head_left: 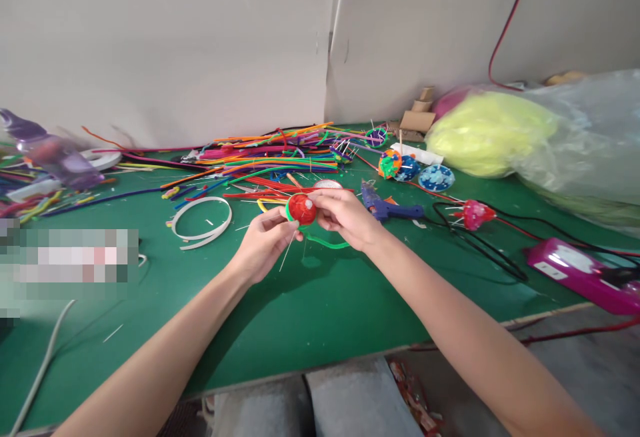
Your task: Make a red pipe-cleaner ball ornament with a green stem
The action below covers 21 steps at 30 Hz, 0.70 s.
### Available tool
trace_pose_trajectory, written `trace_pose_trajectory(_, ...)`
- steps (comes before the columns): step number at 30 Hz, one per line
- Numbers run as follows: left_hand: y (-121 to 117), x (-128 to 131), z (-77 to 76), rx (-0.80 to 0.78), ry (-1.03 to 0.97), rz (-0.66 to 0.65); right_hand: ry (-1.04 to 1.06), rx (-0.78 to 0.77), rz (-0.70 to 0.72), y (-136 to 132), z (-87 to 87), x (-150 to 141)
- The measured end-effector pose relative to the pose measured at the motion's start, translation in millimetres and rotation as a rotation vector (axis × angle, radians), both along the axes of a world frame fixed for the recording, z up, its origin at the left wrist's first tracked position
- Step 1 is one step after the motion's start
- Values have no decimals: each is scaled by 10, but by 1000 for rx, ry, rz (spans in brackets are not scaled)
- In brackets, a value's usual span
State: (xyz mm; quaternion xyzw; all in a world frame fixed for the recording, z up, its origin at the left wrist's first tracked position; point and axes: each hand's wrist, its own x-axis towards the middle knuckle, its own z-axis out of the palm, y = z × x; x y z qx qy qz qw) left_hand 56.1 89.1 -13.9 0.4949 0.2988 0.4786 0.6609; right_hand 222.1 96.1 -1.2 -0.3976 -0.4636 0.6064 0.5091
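Observation:
Over the middle of the table, a small round red craft piece with a fuzzy green rim is held up between my two hands. My left hand pinches its lower left edge between thumb and fingers. On the upper right edge, the closed fingers of my right hand grip the same piece. A green pipe cleaner trails below the piece towards the right hand; where it is attached is hidden. A thin white stick slants down beside the left fingers.
Behind my hands lies a heap of coloured pipe cleaners. To the right are a blue glue gun, decorated round pieces, a magenta power strip and cables. A coiled white strip and a purple bottle are on the left.

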Motion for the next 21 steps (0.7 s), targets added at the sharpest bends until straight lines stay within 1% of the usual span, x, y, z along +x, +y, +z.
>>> trace_pose_trajectory(4,4,0,-4,18,-9,20,8,-6,4,-3,-1,1)
trace_pose_trajectory(13,-2,-9,22,-21,-48,12,-2,12,-2,2,-14,9)
trace_pose_trajectory(21,-31,9,58,-3,-86,35,-16,16,6,13,-27,4)
